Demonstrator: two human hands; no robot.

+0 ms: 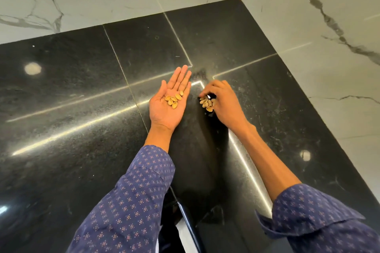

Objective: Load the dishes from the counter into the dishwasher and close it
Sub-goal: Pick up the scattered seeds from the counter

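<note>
Dishes are nowhere visible; pistachio shells (174,99) lie in my flat, open left grip (167,101), while my right grip (221,100) pinches shells from a pile (206,103) mid-surface (82,80).

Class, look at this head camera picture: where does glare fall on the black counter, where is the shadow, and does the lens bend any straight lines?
Head view: round lamp reflections and bright streaks glare on the polished black counter; a dark shadow lies between the arms, below the left hand and right hand; the wide lens bows the wall edges; the pistachio shells stay sharp.
</note>
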